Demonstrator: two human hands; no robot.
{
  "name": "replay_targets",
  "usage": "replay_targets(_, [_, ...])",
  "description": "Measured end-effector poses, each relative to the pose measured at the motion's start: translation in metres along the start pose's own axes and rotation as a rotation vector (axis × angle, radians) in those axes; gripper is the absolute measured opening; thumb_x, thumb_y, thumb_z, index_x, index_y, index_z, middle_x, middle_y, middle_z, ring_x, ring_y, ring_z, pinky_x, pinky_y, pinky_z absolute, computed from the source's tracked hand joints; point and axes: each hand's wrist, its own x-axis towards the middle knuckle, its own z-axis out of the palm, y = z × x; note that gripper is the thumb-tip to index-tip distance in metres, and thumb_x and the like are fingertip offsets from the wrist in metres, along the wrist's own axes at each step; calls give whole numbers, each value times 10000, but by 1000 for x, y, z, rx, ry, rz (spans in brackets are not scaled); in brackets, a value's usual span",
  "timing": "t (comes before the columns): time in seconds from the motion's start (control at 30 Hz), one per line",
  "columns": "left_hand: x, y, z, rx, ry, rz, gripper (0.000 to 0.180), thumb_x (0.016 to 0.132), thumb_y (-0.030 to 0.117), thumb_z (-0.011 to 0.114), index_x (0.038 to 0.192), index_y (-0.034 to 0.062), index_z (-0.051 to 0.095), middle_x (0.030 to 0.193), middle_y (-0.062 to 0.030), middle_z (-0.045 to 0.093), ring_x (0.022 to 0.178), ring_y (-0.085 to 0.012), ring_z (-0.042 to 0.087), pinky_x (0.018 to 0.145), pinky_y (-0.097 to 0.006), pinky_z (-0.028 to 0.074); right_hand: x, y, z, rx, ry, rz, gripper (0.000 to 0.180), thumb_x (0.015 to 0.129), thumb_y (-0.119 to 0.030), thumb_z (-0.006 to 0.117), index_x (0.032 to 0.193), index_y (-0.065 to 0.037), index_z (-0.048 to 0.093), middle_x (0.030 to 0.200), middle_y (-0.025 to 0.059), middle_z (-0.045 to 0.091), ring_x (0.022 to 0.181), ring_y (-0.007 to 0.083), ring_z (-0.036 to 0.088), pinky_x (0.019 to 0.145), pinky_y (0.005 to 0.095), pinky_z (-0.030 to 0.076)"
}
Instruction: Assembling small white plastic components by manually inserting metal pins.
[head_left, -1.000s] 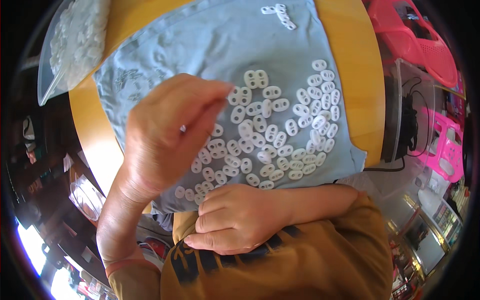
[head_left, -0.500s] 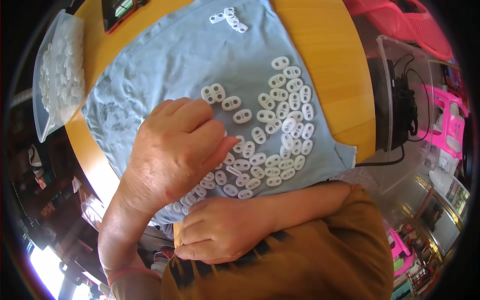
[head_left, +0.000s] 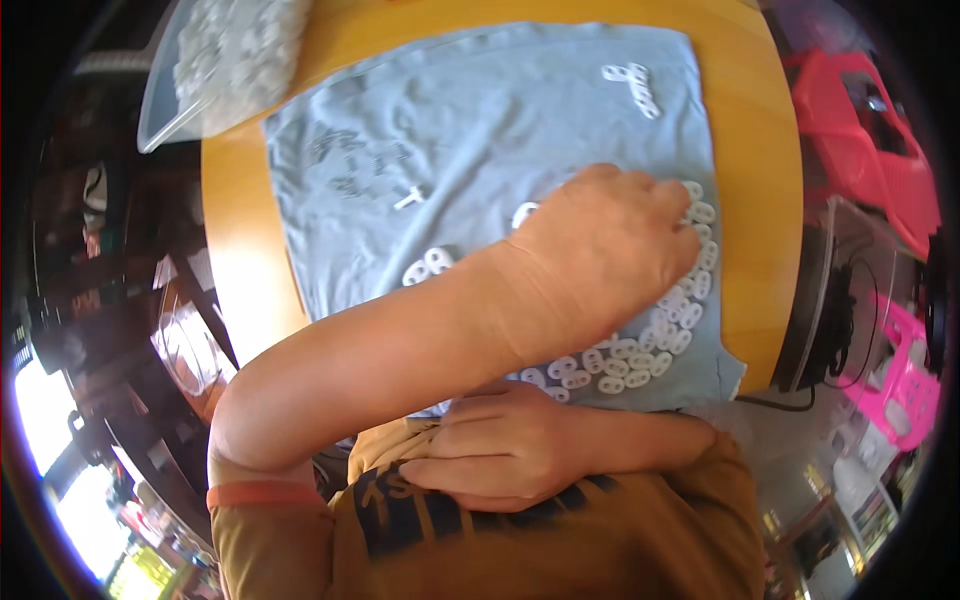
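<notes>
My left hand [head_left: 610, 250] reaches across the light blue cloth [head_left: 480, 130] to the cluster on its right side, fingers curled down. Its fingertips and anything between them are hidden beneath the hand. Around and under it lie several white oval plastic pieces with two holes each [head_left: 612, 384]; my forearm covers part of them. My right hand [head_left: 500, 445] rests against my shirt at the near edge of the cloth, fingers extended and lying flat, holding nothing visible. A pair of white ovals [head_left: 430, 265] sits left of the cluster. Farther left lies a small white T-shaped piece [head_left: 409, 197].
A clear tub [head_left: 165, 115] filled with white pieces stands at the far left of the wooden table [head_left: 765, 200]. A few joined white pieces [head_left: 640, 90] lie at the cloth's far right. Small dark bits [head_left: 345, 160] lie at its left. A pink chair [head_left: 870, 140] stands right of the table.
My left hand has moved right, from the left part of the white pieces to over the right cluster. The view has shifted too. My right hand stays against my shirt.
</notes>
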Motion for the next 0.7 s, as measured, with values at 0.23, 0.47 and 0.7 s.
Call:
replay_targets(0.23, [-64,9,-38,-308,163,-255,190,674,3,610,844,28,529,758,-113,533,661,-279,544,570,-352,453,4,0,-2,-39,12,31,257,679,-27,629,934,-3,606,698,48,536,582,186,525,528,294,431])
replay_targets(0.47, [-155,23,-70,-338,421,-716,215,718,-68,611,920,6,610,740,-61,554,596,-101,519,516,-206,423,18,-10,-17,-252,-10,133,270,672,8,621,940,38,605,673,61,545,538,189,529,466,278,423])
replay_targets(0.7, [-203,15,-54,-350,684,-817,186,711,-77,600,879,2,610,728,-52,550,572,-86,485,505,-202,386,79,-2,-31,-735,-95,289,216,695,50,609,907,16,606,701,90,553,592,199,523,524,278,407])
